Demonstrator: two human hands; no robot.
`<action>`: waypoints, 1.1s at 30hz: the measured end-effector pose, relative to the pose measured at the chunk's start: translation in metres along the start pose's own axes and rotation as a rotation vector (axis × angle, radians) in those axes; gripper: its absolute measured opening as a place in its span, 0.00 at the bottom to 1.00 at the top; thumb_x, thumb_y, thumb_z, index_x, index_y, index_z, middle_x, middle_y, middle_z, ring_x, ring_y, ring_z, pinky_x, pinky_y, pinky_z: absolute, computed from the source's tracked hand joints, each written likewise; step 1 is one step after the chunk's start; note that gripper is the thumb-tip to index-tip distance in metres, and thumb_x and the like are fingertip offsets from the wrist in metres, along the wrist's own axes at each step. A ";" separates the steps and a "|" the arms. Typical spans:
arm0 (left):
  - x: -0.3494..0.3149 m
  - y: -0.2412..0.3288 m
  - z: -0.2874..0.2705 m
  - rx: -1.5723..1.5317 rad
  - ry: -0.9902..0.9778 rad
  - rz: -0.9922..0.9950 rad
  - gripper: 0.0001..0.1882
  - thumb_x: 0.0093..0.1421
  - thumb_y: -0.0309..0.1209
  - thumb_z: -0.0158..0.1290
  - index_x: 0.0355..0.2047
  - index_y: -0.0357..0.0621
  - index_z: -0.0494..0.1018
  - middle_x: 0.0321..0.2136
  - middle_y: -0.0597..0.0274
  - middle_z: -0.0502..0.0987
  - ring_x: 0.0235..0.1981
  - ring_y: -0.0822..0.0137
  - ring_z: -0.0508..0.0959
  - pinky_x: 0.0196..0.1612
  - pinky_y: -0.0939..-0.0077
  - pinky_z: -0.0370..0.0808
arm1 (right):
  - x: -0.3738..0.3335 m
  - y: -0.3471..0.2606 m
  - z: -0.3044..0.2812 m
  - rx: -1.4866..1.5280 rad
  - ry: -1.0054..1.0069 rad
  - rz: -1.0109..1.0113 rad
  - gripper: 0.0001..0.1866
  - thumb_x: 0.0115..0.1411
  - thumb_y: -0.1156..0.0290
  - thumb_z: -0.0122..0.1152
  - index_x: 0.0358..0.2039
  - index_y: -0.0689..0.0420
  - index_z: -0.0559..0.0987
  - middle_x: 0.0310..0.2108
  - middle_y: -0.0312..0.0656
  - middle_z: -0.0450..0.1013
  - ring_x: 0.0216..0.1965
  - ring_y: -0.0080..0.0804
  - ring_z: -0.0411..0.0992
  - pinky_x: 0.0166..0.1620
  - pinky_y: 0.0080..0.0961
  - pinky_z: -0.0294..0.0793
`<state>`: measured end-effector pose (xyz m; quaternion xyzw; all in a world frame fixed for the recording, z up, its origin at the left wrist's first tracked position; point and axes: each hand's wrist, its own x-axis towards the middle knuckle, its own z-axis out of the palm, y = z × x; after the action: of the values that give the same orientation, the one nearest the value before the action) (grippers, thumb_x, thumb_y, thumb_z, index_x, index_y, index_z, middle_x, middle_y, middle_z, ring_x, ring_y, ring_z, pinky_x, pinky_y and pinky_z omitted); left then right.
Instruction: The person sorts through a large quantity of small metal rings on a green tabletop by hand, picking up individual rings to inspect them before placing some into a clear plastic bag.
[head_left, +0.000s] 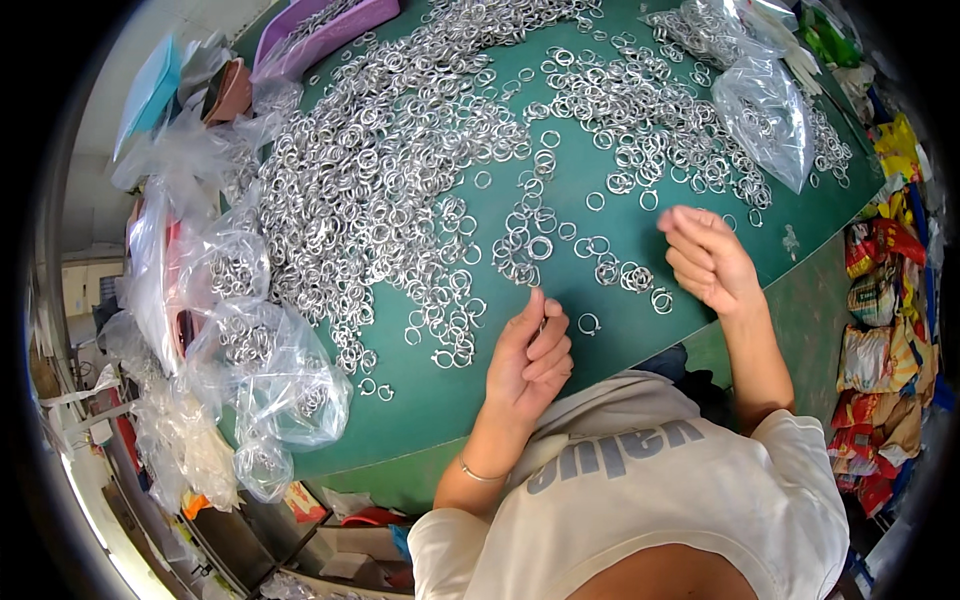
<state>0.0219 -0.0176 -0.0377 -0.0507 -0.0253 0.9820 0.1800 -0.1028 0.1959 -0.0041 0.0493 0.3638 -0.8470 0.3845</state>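
Note:
My left hand [530, 355] is closed, thumb pressed toward the curled fingers above the table's near edge. Something small and dark shows between them, too little of it to name. Just beyond the thumb tip lies a small cluster of silver metal rings [540, 247], some with a little tab on the rim. To the right, my right hand [708, 258] hovers with its fingers curled together; whatever they may hold is hidden. Near it are a short row of overlapping rings [635, 277] and a single ring [661, 300]. Another loose ring [588, 323] lies between my hands.
A large heap of rings [350, 170] covers the green table [430, 400] at left, and a smaller heap [640, 115] lies far right. Clear plastic bags of rings [290, 360] line the left edge; another bag [765, 120] lies far right. A purple bin [320, 35] stands at the back.

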 end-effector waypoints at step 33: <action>0.025 0.067 0.042 2.491 0.471 0.314 0.15 0.47 0.27 0.60 0.36 0.40 0.72 0.12 0.61 0.62 0.12 0.66 0.62 0.18 0.72 0.62 | 0.054 -0.008 0.041 -1.811 -0.085 -0.261 0.10 0.53 0.68 0.56 0.37 0.55 0.74 0.16 0.45 0.71 0.24 0.46 0.71 0.26 0.40 0.68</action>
<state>-0.0295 -0.0724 -0.0029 -0.0229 0.9472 0.3198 -0.0116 -0.1380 0.1393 0.0112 -0.3435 0.8772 -0.2760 0.1906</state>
